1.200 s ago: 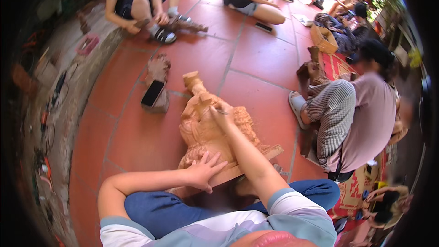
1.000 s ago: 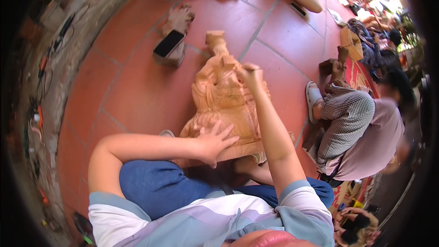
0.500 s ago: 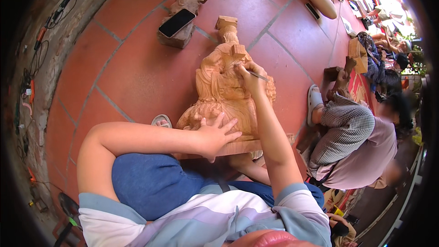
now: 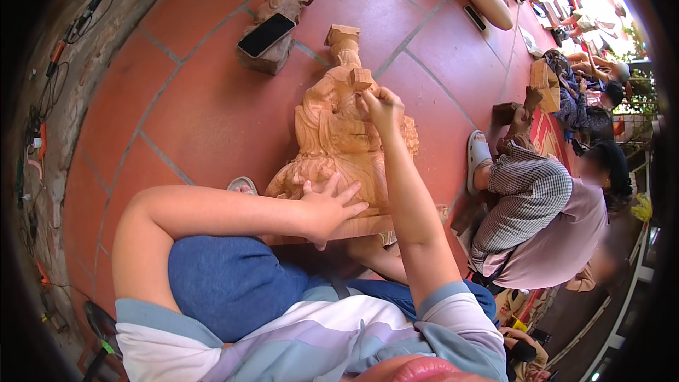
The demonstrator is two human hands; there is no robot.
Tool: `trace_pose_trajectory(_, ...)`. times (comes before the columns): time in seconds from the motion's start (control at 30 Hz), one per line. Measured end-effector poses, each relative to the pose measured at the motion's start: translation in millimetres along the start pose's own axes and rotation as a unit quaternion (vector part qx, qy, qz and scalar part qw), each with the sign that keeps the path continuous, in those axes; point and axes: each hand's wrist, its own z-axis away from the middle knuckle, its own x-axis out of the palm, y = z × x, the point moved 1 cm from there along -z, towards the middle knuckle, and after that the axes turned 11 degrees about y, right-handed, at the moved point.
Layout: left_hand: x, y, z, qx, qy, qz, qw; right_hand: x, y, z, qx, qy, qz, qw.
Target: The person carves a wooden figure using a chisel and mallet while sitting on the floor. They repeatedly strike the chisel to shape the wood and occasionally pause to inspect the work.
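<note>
In front of me is a pale carved wooden statue (image 4: 327, 124), its wide base toward me and its narrow, block-topped end pointing away. My left hand (image 4: 329, 206) lies with fingers spread over the carved folds near the base. At the upper middle of the carving, beside a small raised wooden block (image 4: 361, 79), my right hand (image 4: 384, 108) is closed in a pinch, fingertips at the wood. It grips a slim carving tool, whose dark shaft showed clearly a moment earlier; the hand now hides nearly all of it.
A black phone (image 4: 267, 35) rests on a rough wooden piece (image 4: 270, 59) beyond the statue. Another phone (image 4: 474, 18) lies on the red tiled floor (image 4: 212, 110). A person in checked trousers (image 4: 530, 187) sits at right, near a wooden block (image 4: 544, 85). Cables run along the left wall.
My right hand has turned and lifted slightly toward the raised block, so the tool's shaft no longer shows. The left hand stays spread on the statue. The whole view has shifted a little.
</note>
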Motion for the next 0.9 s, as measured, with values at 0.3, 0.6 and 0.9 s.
trace_pose_trajectory(0.3, -1, -1, 3, 0.001, 0.005, -0.002, 1.0, -4, -8, -1, 0.036, -0.045, -0.014, 0.998)
trace_pose_trajectory(0.6, 0, -1, 1, 0.009, 0.002, -0.003, 1.0, -9, 2, 3, 0.094, -0.016, -0.081, 0.992)
trace_pose_trajectory(0.9, 3, 1, 1, 0.012, -0.002, -0.008, 1.0, -15, -4, 11, 0.133, -0.025, -0.106, 0.985)
